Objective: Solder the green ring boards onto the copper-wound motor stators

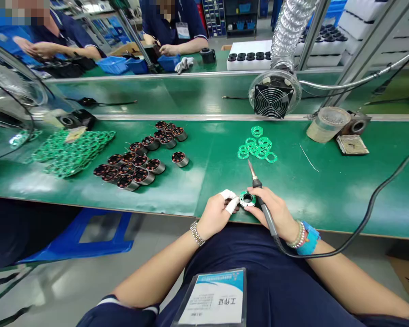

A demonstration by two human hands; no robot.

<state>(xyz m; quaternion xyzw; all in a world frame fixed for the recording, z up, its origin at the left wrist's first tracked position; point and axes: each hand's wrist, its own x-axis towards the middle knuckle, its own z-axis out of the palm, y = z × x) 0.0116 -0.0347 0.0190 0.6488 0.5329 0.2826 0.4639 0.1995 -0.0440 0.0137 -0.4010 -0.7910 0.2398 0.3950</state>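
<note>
At the bench's front edge, a motor stator with a green ring circuit board on top sits between my hands. My left hand, white covers on its fingertips, is closed on the stator's left side. My right hand grips a soldering iron, its tip pointing away from me, while thumb and index finger touch the stator's right side. Beyond the tip lies a loose pile of green ring circuit boards. Several copper-wound stators stand in a group to the left. The stator's lower part is hidden by fingers.
Panels of green boards lie stacked far left. A fan with a duct hangs at the back. To the right are a tub, a sponge tray and a solder wire. The iron's cable crosses my right forearm. Two people sit opposite.
</note>
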